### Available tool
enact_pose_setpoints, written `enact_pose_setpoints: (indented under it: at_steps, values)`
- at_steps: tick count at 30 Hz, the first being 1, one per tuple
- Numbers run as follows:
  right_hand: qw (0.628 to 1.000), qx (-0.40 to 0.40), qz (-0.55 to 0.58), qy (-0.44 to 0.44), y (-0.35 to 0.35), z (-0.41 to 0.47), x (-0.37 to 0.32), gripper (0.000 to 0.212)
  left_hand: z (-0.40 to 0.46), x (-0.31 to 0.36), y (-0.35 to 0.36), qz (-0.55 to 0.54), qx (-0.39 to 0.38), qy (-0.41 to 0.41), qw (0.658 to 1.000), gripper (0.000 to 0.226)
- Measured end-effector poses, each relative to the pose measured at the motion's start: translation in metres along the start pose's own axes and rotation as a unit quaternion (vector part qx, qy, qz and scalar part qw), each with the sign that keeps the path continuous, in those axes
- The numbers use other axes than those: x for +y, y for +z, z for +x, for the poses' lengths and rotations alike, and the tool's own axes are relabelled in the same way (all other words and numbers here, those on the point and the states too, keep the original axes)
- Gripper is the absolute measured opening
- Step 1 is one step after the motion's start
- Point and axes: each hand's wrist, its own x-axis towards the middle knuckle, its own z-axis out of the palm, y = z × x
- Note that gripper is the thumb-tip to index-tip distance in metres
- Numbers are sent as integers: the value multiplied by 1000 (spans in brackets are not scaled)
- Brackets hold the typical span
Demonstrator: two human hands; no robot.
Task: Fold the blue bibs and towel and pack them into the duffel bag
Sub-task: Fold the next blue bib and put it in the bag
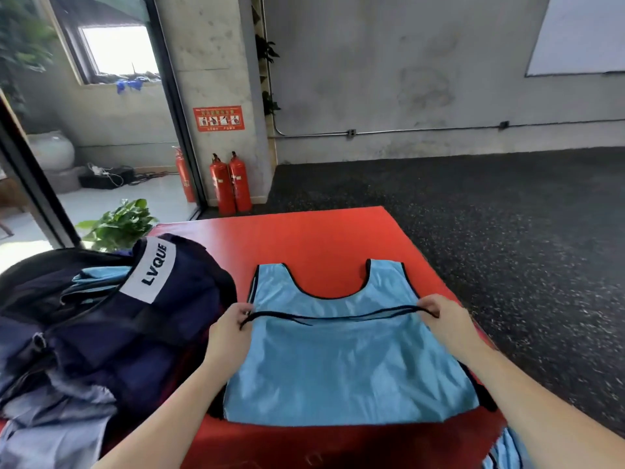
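**Hem Brought Up Over the Bib**

Near edge: forearms reaching forward, left hand (227, 328) and right hand (443, 318) level, each grip pinched on a corner of the dark hem, pulled taut for a square fold. Blue bib (348, 360) flat on red worktop (321, 238). Left: open duffel bag (128, 319), blue cloth inside.

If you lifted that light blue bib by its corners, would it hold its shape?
Probably not. The bib looks thin and floppy: its edge sags between the left hand and right hand. Its sheen suggests slippery fabric, likely very light.
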Motion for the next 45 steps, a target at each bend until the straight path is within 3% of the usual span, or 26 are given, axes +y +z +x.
enact_pose_setpoints:
  at_steps: [12,15,20,25,28,32,40,45]
  values:
    - [991,-78,-109,6,-8,-3,7,16,10,-8,4,182,-96,-3,978,10]
    - [995,-61,-75,-27,-12,-6,0,15,5,2,-4,146,-76,21,986,11]
    - [995,67,13,-77,-32,7,-29,7,15,31,-24,-34,18,14,999,10]
    - [990,111,39,-75,-24,41,-36,5,43,42,-15,-43,81,3,996,14]
    - [996,79,28,-33,-2,61,-20,7,59,27,5,4,68,-7,998,13]
    - [998,-19,-59,12,22,64,4,11,69,0,23,82,-8,-25,996,18]
    - [994,-55,-93,19,10,51,5,21,67,-4,19,182,-64,-25,981,3]
    - [992,-78,-95,33,-2,45,7,36,58,-1,10,223,-112,-26,968,18]
